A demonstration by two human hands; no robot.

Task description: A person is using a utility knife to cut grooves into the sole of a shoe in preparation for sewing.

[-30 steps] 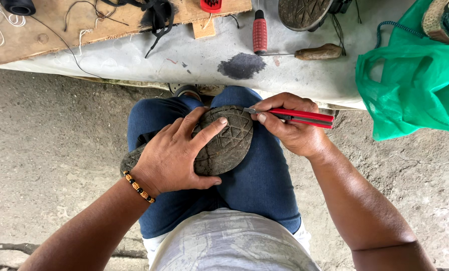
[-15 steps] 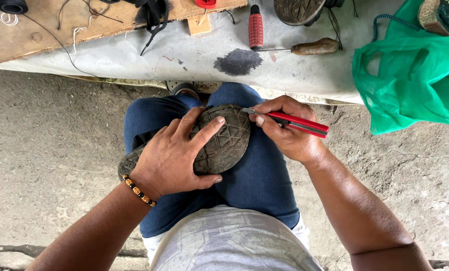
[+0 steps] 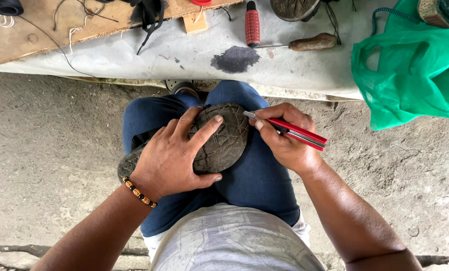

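Note:
A worn dark shoe [image 3: 224, 143] lies sole up across my lap, its patterned tread facing me. My left hand [image 3: 177, 155] presses flat on the sole and holds it against my blue jeans; a beaded bracelet [image 3: 139, 192] circles that wrist. My right hand [image 3: 284, 138] grips a red utility knife [image 3: 297, 133]. The knife's metal blade tip touches the right edge of the sole near the toe.
A low bench covered with pale sheet [image 3: 134, 55] stands ahead, with a dark stain [image 3: 234, 58]. On it lie a red-handled tool [image 3: 252, 22], a wooden-handled awl [image 3: 310, 42], a wooden board [image 3: 59, 22] with threads, and another shoe sole [image 3: 294, 7]. A green plastic bag [image 3: 415, 70] hangs at right.
The view has shifted slightly. Both hands stay on the shoe, and the knife tip remains at the sole's edge with only a small movement.

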